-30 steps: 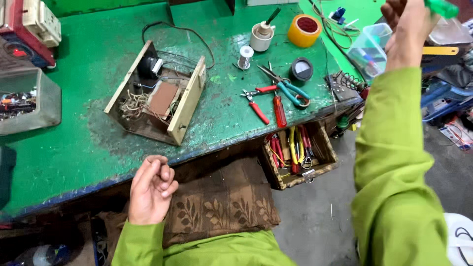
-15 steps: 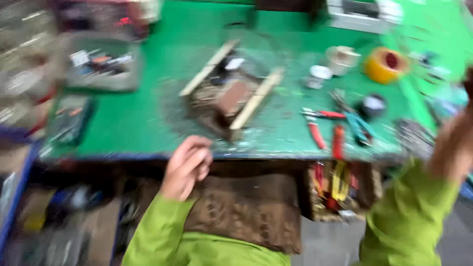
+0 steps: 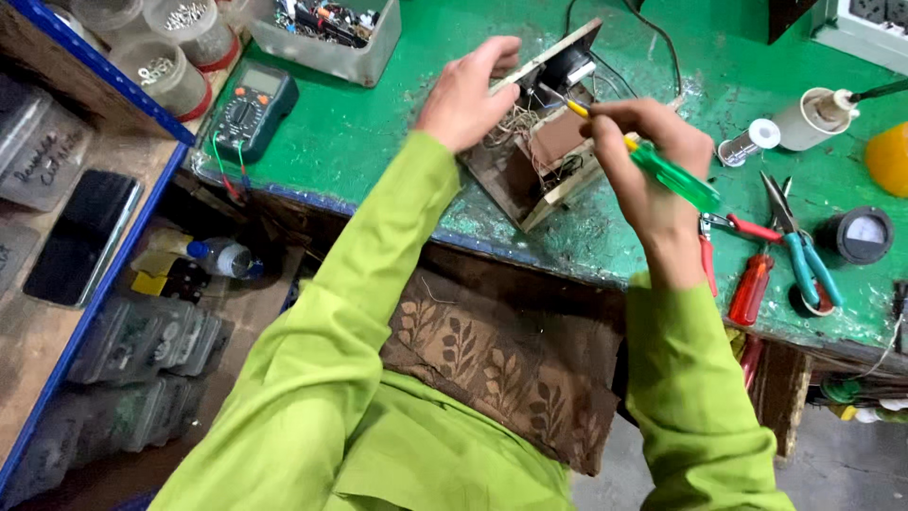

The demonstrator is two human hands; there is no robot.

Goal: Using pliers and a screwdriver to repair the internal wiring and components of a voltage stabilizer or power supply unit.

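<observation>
An open wooden box (image 3: 547,151) with wires and a dark part inside lies on the green workbench (image 3: 378,142). My left hand (image 3: 466,93) grips the box's near-left wall and tilts it. My right hand (image 3: 646,161) holds a green-handled screwdriver (image 3: 662,168) with a yellow collar, its tip pointing into the box near the wires.
A multimeter (image 3: 251,109) lies at the bench's left edge, a clear parts bin (image 3: 326,33) behind it. Red pliers (image 3: 752,284), blue-handled cutters (image 3: 804,255), a round gauge (image 3: 863,235), a solder spool (image 3: 747,142) and a white cup (image 3: 815,115) lie right. Shelving with jars (image 3: 170,71) stands left.
Both hands came onto the box: the left rose from the bench edge, the right came down from upper right with the screwdriver. The view swung left and closer.
</observation>
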